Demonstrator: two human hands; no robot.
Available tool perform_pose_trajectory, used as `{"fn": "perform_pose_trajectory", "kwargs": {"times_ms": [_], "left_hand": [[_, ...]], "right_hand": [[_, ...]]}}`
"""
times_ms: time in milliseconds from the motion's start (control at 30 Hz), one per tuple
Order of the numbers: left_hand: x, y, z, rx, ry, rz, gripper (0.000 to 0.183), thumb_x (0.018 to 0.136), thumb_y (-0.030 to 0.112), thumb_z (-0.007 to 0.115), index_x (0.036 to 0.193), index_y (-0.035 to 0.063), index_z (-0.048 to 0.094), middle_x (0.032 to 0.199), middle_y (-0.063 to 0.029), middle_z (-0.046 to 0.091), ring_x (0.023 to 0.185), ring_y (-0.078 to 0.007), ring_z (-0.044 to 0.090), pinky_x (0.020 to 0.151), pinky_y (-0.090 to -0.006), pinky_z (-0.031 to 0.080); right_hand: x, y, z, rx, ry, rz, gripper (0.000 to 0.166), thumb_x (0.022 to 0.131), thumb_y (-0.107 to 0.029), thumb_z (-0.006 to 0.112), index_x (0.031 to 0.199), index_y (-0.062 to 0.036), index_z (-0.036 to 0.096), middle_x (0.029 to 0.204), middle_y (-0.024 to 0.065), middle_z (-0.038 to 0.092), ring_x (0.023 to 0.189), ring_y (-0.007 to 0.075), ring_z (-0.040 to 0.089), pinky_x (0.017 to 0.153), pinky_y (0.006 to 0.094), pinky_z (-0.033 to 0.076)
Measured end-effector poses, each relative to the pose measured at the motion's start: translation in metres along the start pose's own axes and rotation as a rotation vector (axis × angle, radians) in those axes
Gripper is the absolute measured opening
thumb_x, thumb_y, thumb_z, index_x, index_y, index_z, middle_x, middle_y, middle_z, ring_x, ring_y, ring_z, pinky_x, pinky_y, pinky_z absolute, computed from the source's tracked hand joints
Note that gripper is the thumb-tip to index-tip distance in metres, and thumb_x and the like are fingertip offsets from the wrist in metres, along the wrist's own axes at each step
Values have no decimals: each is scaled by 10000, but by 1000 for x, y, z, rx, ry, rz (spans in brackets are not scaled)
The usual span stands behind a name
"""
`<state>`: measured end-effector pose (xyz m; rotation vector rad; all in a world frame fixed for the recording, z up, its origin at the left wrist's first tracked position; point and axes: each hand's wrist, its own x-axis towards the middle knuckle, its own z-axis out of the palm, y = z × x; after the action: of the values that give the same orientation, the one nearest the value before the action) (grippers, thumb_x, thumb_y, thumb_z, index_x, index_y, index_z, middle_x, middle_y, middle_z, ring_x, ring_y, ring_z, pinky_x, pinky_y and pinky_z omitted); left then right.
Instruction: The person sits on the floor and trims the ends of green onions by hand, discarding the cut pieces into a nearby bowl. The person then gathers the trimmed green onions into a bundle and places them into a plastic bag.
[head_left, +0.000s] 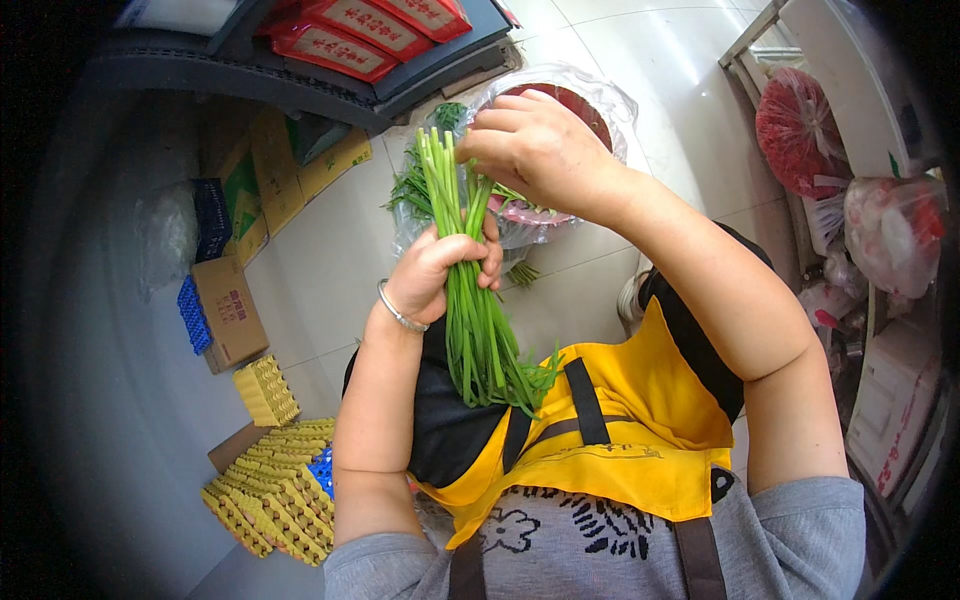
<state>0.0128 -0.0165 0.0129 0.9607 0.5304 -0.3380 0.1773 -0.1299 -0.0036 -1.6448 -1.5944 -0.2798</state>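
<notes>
My left hand (450, 270), with a silver bangle at its wrist, grips a bunch of garlic chives (480, 330) around the stalks. The pale cut ends point away from me, and the leaves hang down to my yellow apron (630, 480). My right hand (536, 150) is at the upper right of the bunch, with its fingers bent beside the stalk ends. Whether those fingertips pinch a stalk is hidden. Beyond that hand stands a red tub (577, 109) with clear plastic around it. More greens (412, 187) lie in clear plastic to the left of the tub.
Cut stalk ends (523, 274) show low on the tiled floor. Yellow egg trays (277, 487) and a cardboard box (229, 315) line the left wall. A dark shelf (442, 67) holds red packages (337, 45). At right, a rack carries a red mesh bag (799, 131) and plastic bags (892, 232).
</notes>
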Motion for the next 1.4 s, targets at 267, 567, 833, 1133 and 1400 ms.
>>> {"fn": "perform_pose_trajectory", "kwargs": {"times_ms": [267,567,833,1133,1400], "left_hand": [[-2,0,0,-22,-14,2,228,752,85,497,969,19,476,679,-76,492,579,-150,462,624,-318,417],[-4,1,-1,-49,-53,-13,228,755,102,506,969,27,476,678,-72,490,581,-150,459,628,-321,414],[-16,25,-34,-170,13,238,223,789,132,519,983,37,462,732,-39,457,656,-143,479,718,-340,434],[-60,53,-72,-446,-133,620,196,841,55,492,1033,20,500,1017,-83,568,1107,-244,516,1074,-528,268],[-69,62,-99,-618,-160,769,240,873,68,398,1087,15,494,1345,-148,445,1332,-278,310,1113,-572,110]], "right_hand": [[-2,5,-3,100,-103,-37,122,692,-126,684,807,-107,647,753,15,570,758,211,559,712,336,437],[1,10,-3,168,90,231,93,736,-147,664,783,-74,630,714,79,599,723,282,587,659,385,462],[-2,22,-11,4,115,539,185,798,-241,636,791,-59,603,704,135,622,699,328,617,636,427,486],[-15,-11,30,774,-429,724,599,945,-502,346,1221,0,519,1154,176,587,1098,265,549,936,326,415],[-5,-50,17,1280,-729,1080,786,874,-660,337,1250,6,515,1220,155,548,1078,224,542,931,346,432]]}}
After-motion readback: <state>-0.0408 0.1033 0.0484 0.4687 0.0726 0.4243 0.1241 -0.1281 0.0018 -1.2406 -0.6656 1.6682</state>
